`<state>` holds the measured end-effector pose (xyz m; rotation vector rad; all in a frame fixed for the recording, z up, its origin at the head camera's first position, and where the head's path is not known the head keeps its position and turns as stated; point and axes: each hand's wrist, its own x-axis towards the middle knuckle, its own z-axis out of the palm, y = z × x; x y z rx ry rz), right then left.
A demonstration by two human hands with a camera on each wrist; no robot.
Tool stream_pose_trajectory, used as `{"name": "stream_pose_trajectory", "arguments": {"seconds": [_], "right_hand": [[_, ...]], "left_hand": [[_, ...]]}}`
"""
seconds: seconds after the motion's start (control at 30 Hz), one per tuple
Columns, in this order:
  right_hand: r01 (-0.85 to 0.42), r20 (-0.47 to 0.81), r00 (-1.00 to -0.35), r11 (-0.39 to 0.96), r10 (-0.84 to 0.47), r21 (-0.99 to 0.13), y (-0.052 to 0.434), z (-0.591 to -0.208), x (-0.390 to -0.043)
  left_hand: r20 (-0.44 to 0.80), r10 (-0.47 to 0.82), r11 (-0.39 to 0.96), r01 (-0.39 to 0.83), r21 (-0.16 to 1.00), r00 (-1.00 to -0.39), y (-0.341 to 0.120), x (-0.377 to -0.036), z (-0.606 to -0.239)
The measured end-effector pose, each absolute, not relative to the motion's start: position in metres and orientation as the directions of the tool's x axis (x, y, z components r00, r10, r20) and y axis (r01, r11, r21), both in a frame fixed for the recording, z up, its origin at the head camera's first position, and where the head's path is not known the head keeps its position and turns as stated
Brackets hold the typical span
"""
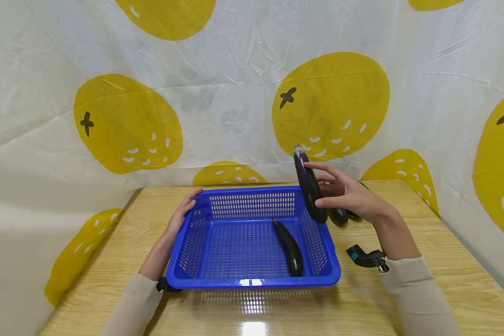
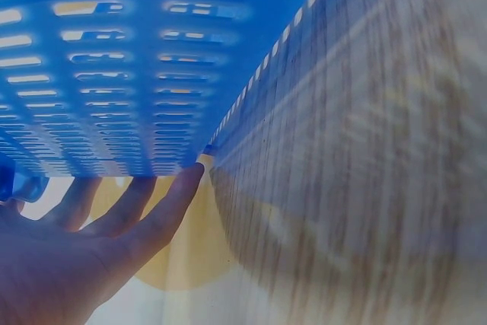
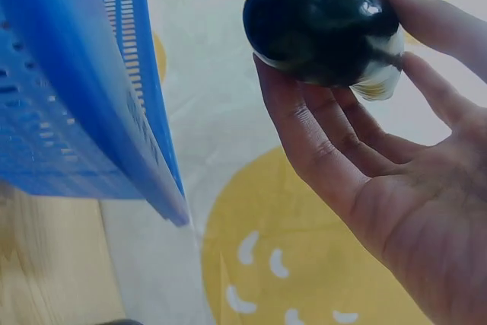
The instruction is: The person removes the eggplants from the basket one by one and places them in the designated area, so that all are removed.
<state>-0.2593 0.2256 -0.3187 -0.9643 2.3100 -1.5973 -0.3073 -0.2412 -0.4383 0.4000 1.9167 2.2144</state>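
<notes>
Nearest the camera, the wooden table (image 1: 445,284) carries a blue perforated basket (image 1: 252,280) set square to the person. One dark eggplant in the basket (image 1: 289,246) already lies on its floor, along the right wall, so that much looks done.

The left hand (image 1: 181,215) rests against the basket's left rim with its fingers straight and relaxed (the left wrist view shows them spread flat along the blue mesh (image 2: 144,211)), steadying it rather than gripping it.

Just past the right rim, the right hand (image 1: 344,193) holds a second eggplant, the lifted eggplant (image 1: 308,186), nearly upright, stem end up, above the basket's right edge; in the right wrist view its rounded lower end (image 3: 323,24) sits cradled among the curled fingers and thumb. It is not yet inside the basket.

Behind that hand, on the table, at least one more dark eggplant (image 1: 339,216) lies waiting, possibly two, though the hand hides most of them.

Farthest back hangs a white cloth backdrop (image 1: 235,107) printed with yellow fruit.
</notes>
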Motion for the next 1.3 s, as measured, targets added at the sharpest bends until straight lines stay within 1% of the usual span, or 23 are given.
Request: {"name": "stream_pose_trajectory", "arguments": {"seconds": [0.27, 0.57, 0.77, 1.03, 1.3], "right_hand": [[-0.356, 0.201, -0.811, 0.191, -0.549, -0.915, 0.242, -0.321, -0.259], [-0.380, 0.220, -0.816, 0.210, -0.535, -0.901, 0.256, -0.323, -0.260], [-0.369, 0.223, -0.838, 0.215, -0.497, -0.904, 0.262, -0.321, -0.259], [-0.382, 0.238, -0.852, 0.243, -0.466, -0.892, 0.278, -0.320, -0.257], [-0.379, 0.221, -0.873, 0.321, -0.435, -0.868, 0.294, -0.321, -0.258]], "left_hand": [[0.079, 0.305, -0.148, 0.035, 0.988, -0.949, -0.239, -0.308, -0.439], [0.067, 0.316, -0.162, 0.016, 0.987, -0.947, -0.239, -0.306, -0.439], [0.075, 0.320, -0.165, 0.022, 0.986, -0.944, -0.241, -0.306, -0.438], [0.089, 0.300, -0.171, 0.038, 0.984, -0.950, -0.239, -0.307, -0.439], [0.091, 0.297, -0.168, 0.041, 0.985, -0.951, -0.239, -0.308, -0.438]]}}
